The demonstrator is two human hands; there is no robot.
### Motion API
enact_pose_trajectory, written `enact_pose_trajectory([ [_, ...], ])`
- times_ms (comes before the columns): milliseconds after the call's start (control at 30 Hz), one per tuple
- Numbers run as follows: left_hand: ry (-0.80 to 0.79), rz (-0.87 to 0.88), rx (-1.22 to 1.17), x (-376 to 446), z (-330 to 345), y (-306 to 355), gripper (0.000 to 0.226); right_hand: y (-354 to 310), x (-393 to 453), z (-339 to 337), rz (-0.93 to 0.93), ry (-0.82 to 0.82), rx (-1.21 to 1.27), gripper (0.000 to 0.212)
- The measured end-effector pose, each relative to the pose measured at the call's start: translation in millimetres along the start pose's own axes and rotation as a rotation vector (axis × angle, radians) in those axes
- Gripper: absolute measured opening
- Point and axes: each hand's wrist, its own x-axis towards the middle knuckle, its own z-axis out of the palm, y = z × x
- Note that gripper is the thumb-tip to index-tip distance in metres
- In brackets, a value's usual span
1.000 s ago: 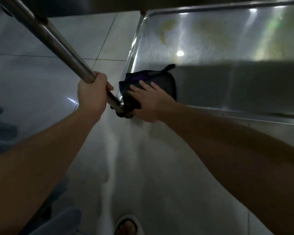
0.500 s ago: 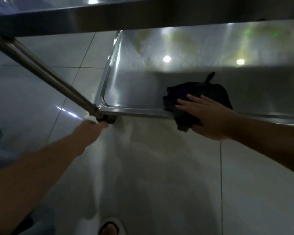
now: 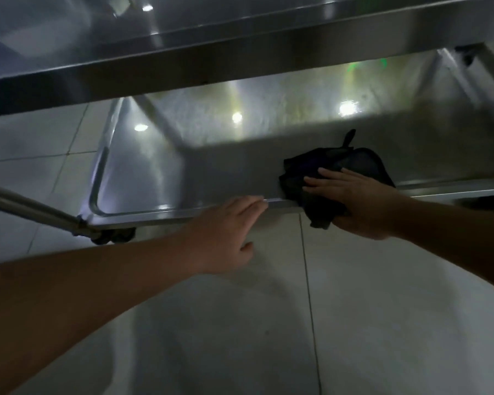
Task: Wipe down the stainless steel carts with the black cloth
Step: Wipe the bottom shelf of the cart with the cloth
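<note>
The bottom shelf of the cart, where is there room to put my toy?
Bare steel on the lower shelf lies between its left rim and the black cloth. It is crowded where the right hand presses the cloth and the left hand touches the front edge.

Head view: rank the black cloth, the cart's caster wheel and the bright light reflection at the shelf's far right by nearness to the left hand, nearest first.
From the left hand:
1. Black cloth, just to its right, draped over the shelf's front rim under the right hand.
2. Caster wheel, to its left, under the shelf's near left corner.
3. Bright light reflection, far right, towards the back of the lower shelf.
</note>
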Motion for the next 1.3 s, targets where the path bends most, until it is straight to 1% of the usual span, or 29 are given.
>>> enact_pose_trajectory([
  [100,0.0,0.01,0.077,37.5,17.7,24.5,0.091,22.1,-23.6,-3.1,0.043,0.014,0.024,0.072],
  [233,0.015,-0.013,0.068,66.9,49.1,60.6,0.1,49.0,-52.9,-6.6,0.115,0.039,0.043,0.073],
  [333,0.064,0.013,0.119,85.8,63.6,82.5,0.102,70.0,-75.3,-7.8,0.159,0.074,0.058,0.072],
  [500,0.136,-0.035,0.051,116.2,62.6,108.4,0.103,104.0,-115.7,-12.6,0.28,0.076,0.073,0.075],
  [567,0.168,-0.065,0.04,124.1,61.0,113.0,0.106,115.9,-133.9,-16.5,0.368,0.091,0.094,0.073],
  [633,0.184,-0.082,0.064,127.4,61.9,115.5,0.109,124.0,-151.4,-18.7,0.506,0.11,0.1,0.071],
  [667,0.188,-0.081,0.089,127.4,62.8,115.9,0.111,125.8,-158.2,-18.1,0.564,0.121,0.075,0.072],
  [733,0.196,-0.066,0.127,126.9,65.1,115.6,0.114,124.2,-163.2,-14.4,0.617,0.129,-0.012,0.072],
  [800,0.196,-0.061,0.148,125.8,65.9,114.1,0.115,120.2,-154.6,-10.0,0.659,0.125,-0.044,0.074],
  [933,0.171,-0.066,0.159,125.3,64.5,114.7,0.112,132.6,-119.1,-16.0,0.802,0.201,0.06,0.071],
  [1000,0.16,-0.063,0.163,125.5,64.5,114.6,0.111,144.5,-99.2,-27.8,0.84,0.216,0.098,0.068],
  [1133,0.135,-0.048,0.171,126.2,62.7,114.1,0.112,161.3,-57.8,-53.8,0.845,0.261,0.165,0.064],
  [1300,0.131,-0.045,0.172,125.5,62.7,115.5,0.111,189.3,-14.9,-89.6,0.83,0.209,0.232,0.062],
])
